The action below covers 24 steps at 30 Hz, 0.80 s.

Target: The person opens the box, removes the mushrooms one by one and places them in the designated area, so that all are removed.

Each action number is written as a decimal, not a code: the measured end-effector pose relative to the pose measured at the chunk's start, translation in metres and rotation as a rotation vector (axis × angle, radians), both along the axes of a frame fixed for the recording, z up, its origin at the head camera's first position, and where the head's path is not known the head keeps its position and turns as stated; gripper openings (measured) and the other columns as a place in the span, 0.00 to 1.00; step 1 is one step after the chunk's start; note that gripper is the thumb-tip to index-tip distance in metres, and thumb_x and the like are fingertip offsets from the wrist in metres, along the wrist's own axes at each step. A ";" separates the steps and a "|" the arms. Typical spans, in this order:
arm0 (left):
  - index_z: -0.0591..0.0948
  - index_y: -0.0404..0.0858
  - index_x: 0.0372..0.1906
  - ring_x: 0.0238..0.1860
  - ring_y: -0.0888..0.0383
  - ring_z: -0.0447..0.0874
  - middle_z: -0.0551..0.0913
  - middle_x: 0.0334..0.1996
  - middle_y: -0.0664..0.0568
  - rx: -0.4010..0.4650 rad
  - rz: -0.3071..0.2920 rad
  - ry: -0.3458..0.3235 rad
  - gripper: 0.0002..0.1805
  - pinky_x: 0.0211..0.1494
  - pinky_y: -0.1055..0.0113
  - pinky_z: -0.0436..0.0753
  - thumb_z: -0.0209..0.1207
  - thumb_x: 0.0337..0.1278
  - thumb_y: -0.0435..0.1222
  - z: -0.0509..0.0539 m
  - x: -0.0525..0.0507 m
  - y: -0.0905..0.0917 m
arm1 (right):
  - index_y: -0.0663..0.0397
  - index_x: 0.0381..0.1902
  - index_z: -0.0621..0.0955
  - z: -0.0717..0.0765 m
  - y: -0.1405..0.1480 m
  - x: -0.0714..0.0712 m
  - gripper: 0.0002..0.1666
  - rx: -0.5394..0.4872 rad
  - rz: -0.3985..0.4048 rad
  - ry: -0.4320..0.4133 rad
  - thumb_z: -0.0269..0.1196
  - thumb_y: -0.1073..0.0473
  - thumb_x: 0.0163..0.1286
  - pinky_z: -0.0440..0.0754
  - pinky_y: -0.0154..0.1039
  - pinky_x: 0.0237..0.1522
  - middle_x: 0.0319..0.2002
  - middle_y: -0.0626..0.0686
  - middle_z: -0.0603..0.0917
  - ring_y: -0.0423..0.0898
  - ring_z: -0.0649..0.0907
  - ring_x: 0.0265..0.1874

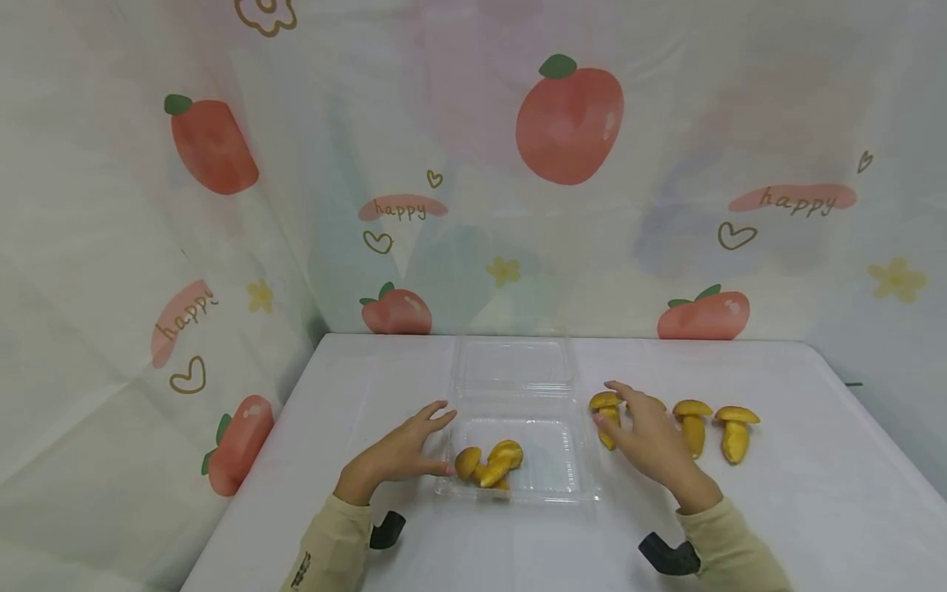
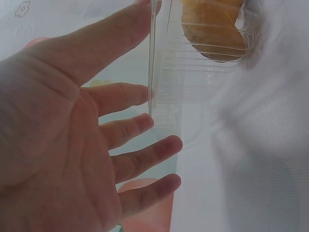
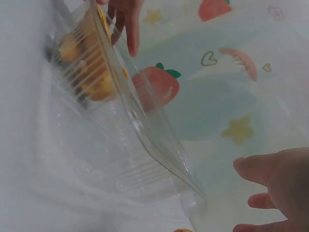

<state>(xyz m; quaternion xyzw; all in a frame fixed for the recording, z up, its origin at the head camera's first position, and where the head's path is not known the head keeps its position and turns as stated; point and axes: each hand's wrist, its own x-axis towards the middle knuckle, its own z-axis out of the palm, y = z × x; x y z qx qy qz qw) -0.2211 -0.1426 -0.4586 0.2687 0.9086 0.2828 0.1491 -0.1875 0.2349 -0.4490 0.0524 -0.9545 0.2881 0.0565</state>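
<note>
A clear plastic clamshell box lies with its lid folded back, and a few yellow mushrooms are piled at the left of its base. My left hand is at the box's left side, thumb and index fingertip against the rim, the fingers spread and fairly straight. Over on the right, my right hand hovers by a row of mushrooms, its fingers apart around the leftmost mushroom. Its palm hides part of a second mushroom. In the right wrist view nothing lies between the right hand's fingers.
Two more mushrooms stand out at the right of the row, one mushroom nearer the hand and another mushroom farther out. Everything rests on a white table. A printed curtain hangs behind and at the left.
</note>
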 end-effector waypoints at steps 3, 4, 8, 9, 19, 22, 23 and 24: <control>0.62 0.38 0.78 0.79 0.37 0.56 0.53 0.81 0.40 0.002 0.001 -0.002 0.49 0.76 0.36 0.63 0.73 0.54 0.46 0.000 0.000 0.000 | 0.60 0.72 0.69 -0.003 -0.011 0.003 0.36 -0.040 0.025 0.011 0.63 0.50 0.73 0.74 0.69 0.63 0.64 0.69 0.77 0.68 0.76 0.64; 0.62 0.38 0.78 0.79 0.37 0.56 0.53 0.81 0.40 0.002 0.002 -0.003 0.49 0.76 0.36 0.63 0.73 0.54 0.46 0.000 0.000 0.000 | 0.60 0.72 0.69 -0.004 -0.014 0.003 0.35 -0.050 0.035 0.014 0.63 0.51 0.73 0.73 0.69 0.64 0.64 0.68 0.77 0.68 0.75 0.65; 0.62 0.39 0.78 0.79 0.37 0.56 0.53 0.81 0.40 0.000 0.003 -0.001 0.49 0.76 0.36 0.63 0.73 0.55 0.46 0.000 0.000 0.000 | 0.59 0.70 0.71 -0.007 -0.026 0.006 0.34 -0.051 0.064 0.044 0.65 0.52 0.71 0.75 0.68 0.63 0.61 0.67 0.80 0.66 0.77 0.63; 0.62 0.39 0.78 0.79 0.37 0.56 0.53 0.81 0.40 -0.001 0.003 -0.001 0.49 0.76 0.37 0.63 0.73 0.55 0.46 0.000 0.000 0.000 | 0.59 0.70 0.72 -0.007 -0.029 0.007 0.34 -0.047 0.072 0.052 0.66 0.52 0.70 0.75 0.68 0.62 0.61 0.67 0.80 0.66 0.78 0.62; 0.62 0.38 0.78 0.79 0.37 0.57 0.53 0.81 0.40 -0.004 -0.006 0.006 0.49 0.76 0.36 0.64 0.73 0.55 0.47 -0.001 0.000 0.000 | 0.55 0.67 0.75 -0.010 -0.047 0.015 0.33 0.013 0.091 0.149 0.69 0.53 0.67 0.63 0.74 0.65 0.61 0.62 0.82 0.64 0.78 0.62; 0.62 0.39 0.78 0.79 0.37 0.57 0.53 0.81 0.41 -0.005 -0.001 0.001 0.49 0.76 0.37 0.64 0.72 0.55 0.46 -0.001 0.000 0.000 | 0.54 0.67 0.75 -0.011 -0.052 0.017 0.33 -0.012 0.124 0.149 0.69 0.53 0.67 0.66 0.71 0.65 0.62 0.61 0.82 0.63 0.78 0.63; 0.62 0.39 0.78 0.79 0.37 0.57 0.53 0.81 0.41 -0.007 -0.001 0.002 0.49 0.76 0.37 0.64 0.72 0.55 0.46 -0.001 0.000 -0.001 | 0.54 0.68 0.75 -0.011 -0.054 0.018 0.33 -0.024 0.140 0.145 0.69 0.53 0.67 0.67 0.70 0.64 0.61 0.61 0.82 0.63 0.78 0.63; 0.62 0.38 0.78 0.78 0.37 0.57 0.54 0.80 0.41 -0.006 0.000 0.005 0.49 0.76 0.37 0.64 0.73 0.55 0.46 -0.001 0.000 -0.001 | 0.53 0.68 0.75 -0.011 -0.057 0.019 0.33 -0.032 0.155 0.133 0.69 0.53 0.67 0.69 0.69 0.63 0.61 0.60 0.82 0.62 0.79 0.62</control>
